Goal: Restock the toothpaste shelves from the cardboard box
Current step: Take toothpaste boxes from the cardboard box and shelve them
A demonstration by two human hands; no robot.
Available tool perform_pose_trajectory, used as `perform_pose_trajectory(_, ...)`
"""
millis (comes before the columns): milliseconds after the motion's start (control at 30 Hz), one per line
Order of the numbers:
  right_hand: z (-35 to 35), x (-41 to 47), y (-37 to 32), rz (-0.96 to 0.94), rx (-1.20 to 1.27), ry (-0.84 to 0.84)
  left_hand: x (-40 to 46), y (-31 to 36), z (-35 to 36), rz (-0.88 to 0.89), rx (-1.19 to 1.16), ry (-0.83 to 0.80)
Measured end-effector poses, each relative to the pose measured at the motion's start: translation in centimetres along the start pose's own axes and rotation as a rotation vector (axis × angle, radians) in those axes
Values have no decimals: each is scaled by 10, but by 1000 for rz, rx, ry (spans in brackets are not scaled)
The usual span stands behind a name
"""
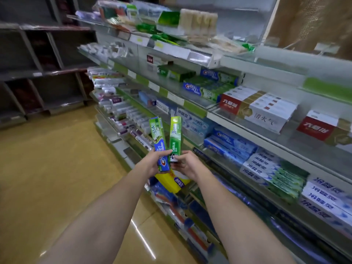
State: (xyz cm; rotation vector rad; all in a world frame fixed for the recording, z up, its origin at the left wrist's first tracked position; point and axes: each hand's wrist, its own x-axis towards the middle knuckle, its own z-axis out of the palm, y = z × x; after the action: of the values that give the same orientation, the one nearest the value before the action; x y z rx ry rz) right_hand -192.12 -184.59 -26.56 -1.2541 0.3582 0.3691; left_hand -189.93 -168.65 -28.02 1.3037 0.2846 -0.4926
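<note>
1. the shelves (253, 128) run along the right of both hands and away ahead of them, tier above tier, packed with toothpaste cartons lying on their sides.
2. the floor (47, 168) is glossy tan tile, spreading left of the left hand and below both forearms.
3. dark shelving (38, 73) stands well beyond the hands, at the far left across the aisle.
4. red-and-white cartons (257, 109) sit on a tier above and right of the right hand; blue and white cartons (228, 141) lie on the tier just right of it.
5. a yellow pack (171, 182) lies just below the two hands, partly hidden by them, above blue packs on a low tier.
6. the blue-and-green toothpaste box (159, 141) stands nearly upright, leaning slightly left, its lower end in the left hand.
7. the green toothpaste box (175, 138) stands upright just beside it, touching or nearly so near the bottom, its lower end in the right hand.
8. the left hand (150, 161) has its fingers curled round the bottom of the blue-and-green toothpaste box.
9. the right hand (187, 163) pinches the bottom of the green toothpaste box between thumb and curled fingers.
10. the cardboard box is out of view.
</note>
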Motion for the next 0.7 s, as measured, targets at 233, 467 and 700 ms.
perform_pose_trajectory(233,83,18,-18,-116,37,39,-2,64,-57,51,-50,-20)
perform_pose_trajectory(467,128,25,-36,-195,10,62,0,103,-102,59,2,-94)
perform_pose_trajectory(700,158,48,-51,-240,18,48,22,131,-121,41,-51,-76)
